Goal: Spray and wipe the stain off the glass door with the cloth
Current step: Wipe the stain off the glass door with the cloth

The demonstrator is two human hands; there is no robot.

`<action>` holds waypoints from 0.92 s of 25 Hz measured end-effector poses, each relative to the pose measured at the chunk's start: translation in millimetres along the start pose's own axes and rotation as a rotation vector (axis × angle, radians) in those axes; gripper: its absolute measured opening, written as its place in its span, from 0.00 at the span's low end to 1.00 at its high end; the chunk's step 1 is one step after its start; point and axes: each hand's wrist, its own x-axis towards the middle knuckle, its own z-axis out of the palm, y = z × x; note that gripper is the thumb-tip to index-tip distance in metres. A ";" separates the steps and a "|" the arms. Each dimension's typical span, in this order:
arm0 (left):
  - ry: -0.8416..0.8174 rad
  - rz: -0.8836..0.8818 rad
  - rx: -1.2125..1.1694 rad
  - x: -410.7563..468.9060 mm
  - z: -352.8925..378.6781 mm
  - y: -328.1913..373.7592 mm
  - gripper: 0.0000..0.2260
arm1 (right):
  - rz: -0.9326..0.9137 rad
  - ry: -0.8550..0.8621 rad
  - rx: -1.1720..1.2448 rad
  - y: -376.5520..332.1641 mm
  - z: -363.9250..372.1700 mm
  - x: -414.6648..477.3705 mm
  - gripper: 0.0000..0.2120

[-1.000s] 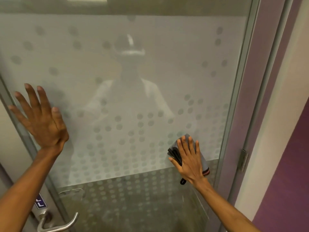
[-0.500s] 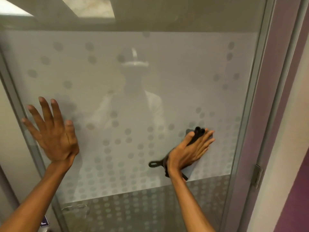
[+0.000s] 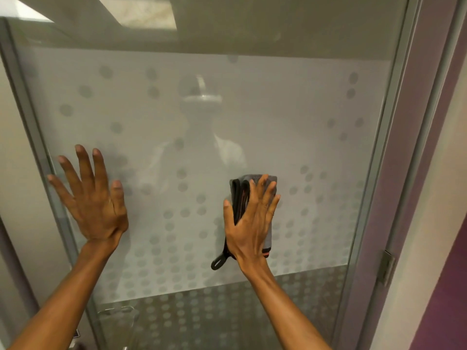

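Note:
The frosted glass door (image 3: 290, 117) with a pattern of grey dots fills the view. My right hand (image 3: 250, 221) lies flat on a folded grey cloth (image 3: 252, 180) with black trim, pressing it to the glass right of centre; a black loop hangs below the palm. My left hand (image 3: 93, 198) rests flat on the glass near the door's left edge, fingers spread, holding nothing. No stain can be made out on the glass. No spray bottle is in view.
The metal door frame (image 3: 379, 173) runs down the right side, with a hinge (image 3: 385, 267) lower right. A purple and white wall (image 3: 444, 274) stands beyond it. A pale wall borders the door on the left.
My right hand swept the cloth up and around on the glass, turning from fingers pointing right to fingers pointing up. The view tilted upward; the door handle dropped out of sight. My left hand stayed planted.

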 end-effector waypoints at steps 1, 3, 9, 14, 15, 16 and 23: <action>0.001 -0.002 -0.001 -0.4 0.6 -0.2 0.30 | -0.010 -0.008 -0.085 2.3 0.7 -0.6 0.36; 0.011 0.004 -0.004 -1.1 2.2 -0.4 0.30 | -0.081 0.000 -0.213 13.5 0.2 -4.7 0.36; 0.028 0.020 -0.005 -0.8 6.8 -5.2 0.29 | 0.189 0.254 -0.101 75.2 -28.8 12.4 0.33; 0.032 0.017 -0.019 -1.4 9.5 -6.4 0.27 | 0.352 0.369 0.186 66.8 -40.4 94.9 0.30; 0.026 0.016 -0.031 -1.5 9.4 -6.6 0.28 | 0.361 0.384 0.208 56.9 -38.8 108.0 0.30; 0.020 0.013 -0.043 -1.3 8.8 -6.4 0.28 | 0.358 0.391 0.216 47.6 -37.0 118.7 0.30; -0.019 -0.022 -0.092 -1.4 8.2 -4.0 0.28 | 0.045 0.324 0.194 -46.3 -16.8 151.9 0.28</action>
